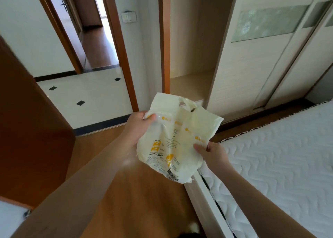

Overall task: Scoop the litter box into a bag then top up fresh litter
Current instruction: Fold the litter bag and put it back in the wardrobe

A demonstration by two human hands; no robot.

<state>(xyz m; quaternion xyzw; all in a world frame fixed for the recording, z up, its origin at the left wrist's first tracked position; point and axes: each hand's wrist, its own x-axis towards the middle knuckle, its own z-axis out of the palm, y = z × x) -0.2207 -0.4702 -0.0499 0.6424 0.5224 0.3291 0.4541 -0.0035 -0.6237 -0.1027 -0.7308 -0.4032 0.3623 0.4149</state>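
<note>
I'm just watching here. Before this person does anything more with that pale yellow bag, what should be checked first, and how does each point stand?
1. Left hand grips the bag at its upper corner: ok.
2. Right hand pinches the bag's right edge: ok.
3. Bag's mouth pulled open: cannot tell.
4. Bag looks limp and nearly flat, so light to handle: ok.
5. Litter box in sight: not ok, none shows.
6. Wooden floor ahead free to walk on: ok.

Both hands pinch pale yellow bag (173, 138): left hand (138, 127); right hand (212, 154).
</note>
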